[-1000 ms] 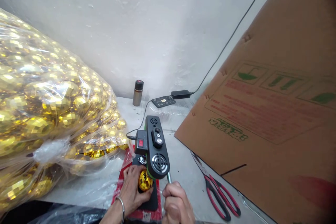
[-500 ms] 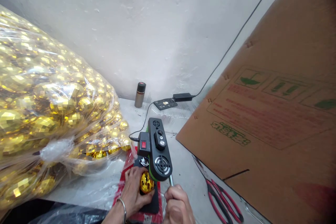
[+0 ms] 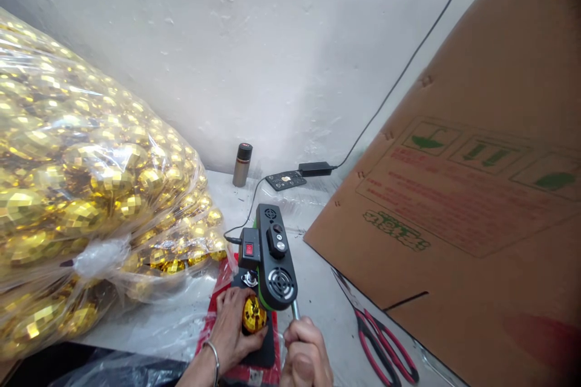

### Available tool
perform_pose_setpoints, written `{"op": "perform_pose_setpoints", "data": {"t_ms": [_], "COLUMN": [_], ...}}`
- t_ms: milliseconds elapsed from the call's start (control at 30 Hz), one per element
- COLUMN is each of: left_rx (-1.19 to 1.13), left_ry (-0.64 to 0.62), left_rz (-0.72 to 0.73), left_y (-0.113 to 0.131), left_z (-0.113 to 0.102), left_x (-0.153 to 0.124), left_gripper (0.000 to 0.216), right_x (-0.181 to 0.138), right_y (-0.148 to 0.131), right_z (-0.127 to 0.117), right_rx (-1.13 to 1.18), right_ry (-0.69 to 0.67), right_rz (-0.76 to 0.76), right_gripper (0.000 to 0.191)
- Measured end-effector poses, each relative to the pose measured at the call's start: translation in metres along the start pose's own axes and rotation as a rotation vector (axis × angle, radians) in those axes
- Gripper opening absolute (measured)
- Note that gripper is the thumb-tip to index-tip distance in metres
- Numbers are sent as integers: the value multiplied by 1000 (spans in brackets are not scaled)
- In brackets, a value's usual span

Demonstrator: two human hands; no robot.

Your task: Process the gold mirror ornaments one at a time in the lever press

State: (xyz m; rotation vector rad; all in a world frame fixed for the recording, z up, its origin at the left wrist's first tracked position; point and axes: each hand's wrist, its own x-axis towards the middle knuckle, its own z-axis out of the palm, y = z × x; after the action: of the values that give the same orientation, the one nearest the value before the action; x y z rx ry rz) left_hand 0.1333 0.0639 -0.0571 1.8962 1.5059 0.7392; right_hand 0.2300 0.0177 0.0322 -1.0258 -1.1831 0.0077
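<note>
My left hand (image 3: 232,325), with a bracelet on the wrist, is closed around a shiny gold faceted ball (image 3: 254,314). The ball sits low over the dark base (image 3: 263,355) of a small black machine (image 3: 276,259), close beside its front end. That machine has a red switch, round grilles and two silver buttons on top. My right hand (image 3: 305,352) is wrapped round a metal lever (image 3: 295,309) that sticks out from under the machine's front. The grip end of the lever is hidden in my fingers. Red sheeting (image 3: 220,296) lies beneath the base.
A big clear bag of gold balls (image 3: 104,175) fills the left side. A cardboard box (image 3: 454,193) stands at right, with red-handled scissors (image 3: 385,344) beside it. Behind are a bottle (image 3: 242,165), a dark patterned card (image 3: 285,179) and a power adapter (image 3: 315,169) by the wall.
Almost nothing differs. The left hand keeps the ball in the same spot, and the right hand on the lever has shifted very slightly. The view moved a little.
</note>
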Motion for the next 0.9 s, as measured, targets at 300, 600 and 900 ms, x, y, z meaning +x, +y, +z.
{"op": "perform_pose_setpoints", "data": {"t_ms": [300, 600, 900], "left_rx": [-26, -23, -34], "left_ry": [27, 63, 197], "left_rz": [36, 71, 134], "left_y": [-3, -9, -25], "left_z": [1, 6, 8], "left_x": [0, -1, -13], "left_gripper": [43, 48, 51], "right_x": [-4, -15, 52], "right_y": [18, 31, -19], "right_z": [4, -5, -11], "right_rx": [11, -29, 46], "right_ry": [36, -59, -157], "right_rz": [-155, -164, 59], "right_gripper": [39, 38, 40]}}
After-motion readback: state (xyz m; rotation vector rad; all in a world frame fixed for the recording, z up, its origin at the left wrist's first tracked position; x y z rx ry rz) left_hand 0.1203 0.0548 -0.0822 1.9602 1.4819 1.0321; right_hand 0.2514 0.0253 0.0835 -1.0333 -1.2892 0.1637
